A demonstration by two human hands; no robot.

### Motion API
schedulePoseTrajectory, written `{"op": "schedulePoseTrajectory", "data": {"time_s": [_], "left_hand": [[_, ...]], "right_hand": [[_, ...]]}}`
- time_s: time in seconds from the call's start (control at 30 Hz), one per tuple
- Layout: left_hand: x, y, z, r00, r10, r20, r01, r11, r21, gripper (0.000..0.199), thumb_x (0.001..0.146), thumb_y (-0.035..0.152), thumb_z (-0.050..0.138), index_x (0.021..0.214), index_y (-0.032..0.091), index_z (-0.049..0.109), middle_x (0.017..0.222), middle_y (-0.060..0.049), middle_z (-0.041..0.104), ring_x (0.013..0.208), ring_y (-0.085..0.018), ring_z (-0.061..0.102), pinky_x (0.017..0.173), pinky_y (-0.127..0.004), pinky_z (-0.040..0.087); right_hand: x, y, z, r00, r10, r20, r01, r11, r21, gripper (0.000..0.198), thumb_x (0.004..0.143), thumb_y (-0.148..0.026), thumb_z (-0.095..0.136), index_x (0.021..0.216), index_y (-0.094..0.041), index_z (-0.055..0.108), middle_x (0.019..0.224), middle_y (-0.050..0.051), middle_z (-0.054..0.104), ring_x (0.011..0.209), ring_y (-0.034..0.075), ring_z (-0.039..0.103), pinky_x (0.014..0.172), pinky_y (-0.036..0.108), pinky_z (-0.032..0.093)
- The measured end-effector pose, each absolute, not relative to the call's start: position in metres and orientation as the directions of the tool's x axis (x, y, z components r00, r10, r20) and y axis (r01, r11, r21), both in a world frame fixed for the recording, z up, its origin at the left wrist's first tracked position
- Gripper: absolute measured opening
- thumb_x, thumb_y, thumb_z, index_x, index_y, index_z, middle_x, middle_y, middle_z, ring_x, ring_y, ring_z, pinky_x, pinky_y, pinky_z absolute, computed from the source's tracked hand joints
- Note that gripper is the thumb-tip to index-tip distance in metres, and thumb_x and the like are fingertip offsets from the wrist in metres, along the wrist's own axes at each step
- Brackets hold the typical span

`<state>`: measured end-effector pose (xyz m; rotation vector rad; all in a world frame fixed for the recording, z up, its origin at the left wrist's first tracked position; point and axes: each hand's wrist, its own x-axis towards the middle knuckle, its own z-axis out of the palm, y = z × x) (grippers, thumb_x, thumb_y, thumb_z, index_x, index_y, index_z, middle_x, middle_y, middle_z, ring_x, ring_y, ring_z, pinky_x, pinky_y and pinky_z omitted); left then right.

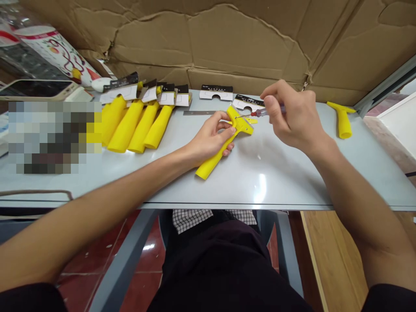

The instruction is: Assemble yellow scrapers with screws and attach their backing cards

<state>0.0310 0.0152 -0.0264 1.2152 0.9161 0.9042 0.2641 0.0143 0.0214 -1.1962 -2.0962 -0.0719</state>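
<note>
My left hand (pixel 216 134) is wrapped round the handle of a yellow scraper (pixel 211 164), which lies tilted over the table with its wide head pointing up and right. In my right hand (pixel 292 117) is a screwdriver (pixel 260 113) with a clear handle and a red collar. Its thin shaft points left, and the tip meets a screw on the scraper's head. Behind the scraper lies a flat metal blade (pixel 198 113). A small yellow piece shows partly behind the scraper head.
Several yellow scrapers with card labels (pixel 143 125) lie to the left. Two black-and-white cards (pixel 216 92) rest near the cardboard (pixel 227 47) at the back. Another yellow scraper part (pixel 343 121) stands at the right. A phone (pixel 39 90) and a bottle (pixel 58 52) are at far left.
</note>
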Motion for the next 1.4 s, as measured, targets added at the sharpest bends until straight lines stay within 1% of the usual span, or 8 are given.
{"op": "schedulePoseTrajectory", "data": {"time_s": [0.13,0.4,0.63,0.73,1.03,1.13,1.27,1.4], "left_hand": [[0.0306,0.0154,-0.027,0.364,0.928,-0.083,-0.066,0.115,0.991,0.03,0.097,0.021,0.077,0.109,0.025,0.05,0.105,-0.005,0.069,0.059,-0.008,0.06,0.047,-0.023,0.044],[0.0306,0.014,-0.0256,0.367,0.926,-0.094,-0.071,0.129,0.989,0.031,0.097,0.022,0.078,0.111,0.026,0.05,0.107,-0.005,0.069,0.059,-0.008,0.06,0.047,-0.023,0.043],[0.0312,0.0152,-0.0276,0.365,0.927,-0.087,-0.067,0.12,0.991,0.026,0.099,0.02,0.073,0.111,0.025,0.051,0.106,-0.005,0.068,0.058,-0.009,0.06,0.048,-0.025,0.043],[0.0309,0.015,-0.0282,0.369,0.926,-0.079,-0.073,0.114,0.991,0.029,0.098,0.021,0.076,0.112,0.025,0.051,0.104,-0.005,0.068,0.059,-0.009,0.06,0.048,-0.024,0.043],[0.0311,0.0157,-0.0283,0.363,0.928,-0.084,-0.092,0.126,0.988,0.032,0.096,0.021,0.08,0.111,0.024,0.052,0.105,-0.005,0.068,0.059,-0.007,0.059,0.047,-0.022,0.043],[0.0318,0.0156,-0.0274,0.363,0.928,-0.081,-0.079,0.118,0.99,0.029,0.097,0.019,0.077,0.109,0.024,0.051,0.106,-0.005,0.067,0.057,-0.008,0.059,0.046,-0.023,0.043],[0.032,0.0158,-0.0275,0.366,0.928,-0.065,-0.066,0.096,0.993,0.024,0.1,0.018,0.071,0.109,0.024,0.049,0.105,-0.004,0.066,0.056,-0.007,0.06,0.045,-0.023,0.043],[0.0311,0.0168,-0.0291,0.367,0.927,-0.073,-0.065,0.104,0.992,0.026,0.1,0.019,0.073,0.11,0.024,0.05,0.106,-0.005,0.066,0.057,-0.008,0.06,0.046,-0.023,0.044]], "right_hand": [[0.269,0.0202,0.023,-0.301,0.75,0.589,0.783,0.547,-0.296,0.03,0.112,-0.056,0.054,0.106,-0.031,0.067,0.074,0.005,0.074,0.071,0.027,0.07,0.076,0.044,0.054],[0.2692,0.0139,0.0251,-0.316,0.736,0.599,0.736,0.589,-0.335,0.019,0.103,-0.05,0.07,0.115,-0.036,0.07,0.094,0.003,0.081,0.081,0.028,0.076,0.072,0.043,0.062],[0.2684,0.0152,0.0214,-0.394,0.672,0.628,0.673,0.676,-0.301,0.014,0.097,-0.034,0.073,0.11,-0.033,0.074,0.105,0.006,0.079,0.085,0.025,0.074,0.067,0.04,0.063],[0.267,0.0123,0.0224,-0.42,0.699,0.579,0.671,0.668,-0.321,0.013,0.097,-0.034,0.073,0.11,-0.034,0.076,0.113,0.008,0.078,0.091,0.027,0.075,0.068,0.042,0.062],[0.2737,0.0171,0.027,-0.362,0.74,0.567,0.761,0.585,-0.279,0.021,0.112,-0.047,0.057,0.105,-0.031,0.068,0.077,0.004,0.075,0.075,0.027,0.073,0.077,0.043,0.055],[0.2718,0.0148,0.0279,-0.414,0.691,0.593,0.71,0.653,-0.264,0.009,0.107,-0.034,0.062,0.113,-0.031,0.068,0.09,0.004,0.081,0.075,0.025,0.075,0.075,0.04,0.057],[0.2701,0.013,0.0259,-0.48,0.59,0.649,0.612,0.756,-0.234,0.029,0.098,-0.023,0.063,0.126,-0.029,0.067,0.1,0.002,0.082,0.075,0.022,0.077,0.071,0.037,0.061],[0.275,0.0155,0.0245,-0.446,0.637,0.629,0.628,0.724,-0.287,0.028,0.096,-0.027,0.072,0.124,-0.032,0.068,0.102,0.003,0.083,0.079,0.025,0.078,0.069,0.039,0.063]]}}
